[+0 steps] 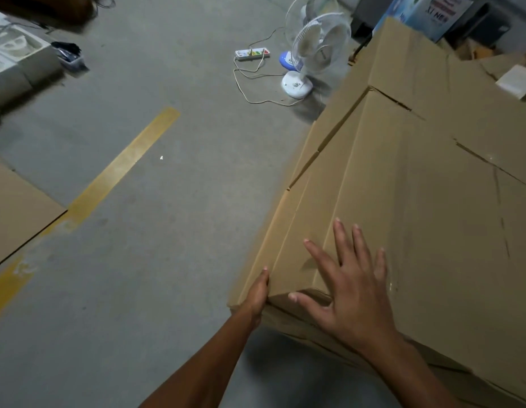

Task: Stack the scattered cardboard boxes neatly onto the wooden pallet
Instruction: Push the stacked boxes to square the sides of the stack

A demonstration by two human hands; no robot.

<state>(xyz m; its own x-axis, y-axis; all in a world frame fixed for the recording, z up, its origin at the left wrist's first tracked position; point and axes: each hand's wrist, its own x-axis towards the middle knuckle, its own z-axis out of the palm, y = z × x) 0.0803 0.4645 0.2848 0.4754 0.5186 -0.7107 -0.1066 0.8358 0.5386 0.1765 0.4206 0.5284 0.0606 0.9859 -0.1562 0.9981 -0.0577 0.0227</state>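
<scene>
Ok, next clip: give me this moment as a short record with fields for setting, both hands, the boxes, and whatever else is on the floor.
setting: concrete floor with a yellow line
left hand: pressed against the near left side of the cardboard box, fingers hidden
right hand: flat on top of that box, fingers spread
boxes: brown flat-topped cartons side by side at right; another carton at left edge
pallet: not visible
floor items: white fan, power strip with cable

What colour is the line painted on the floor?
Yellow: the floor line shows clearly in the head view.
</scene>
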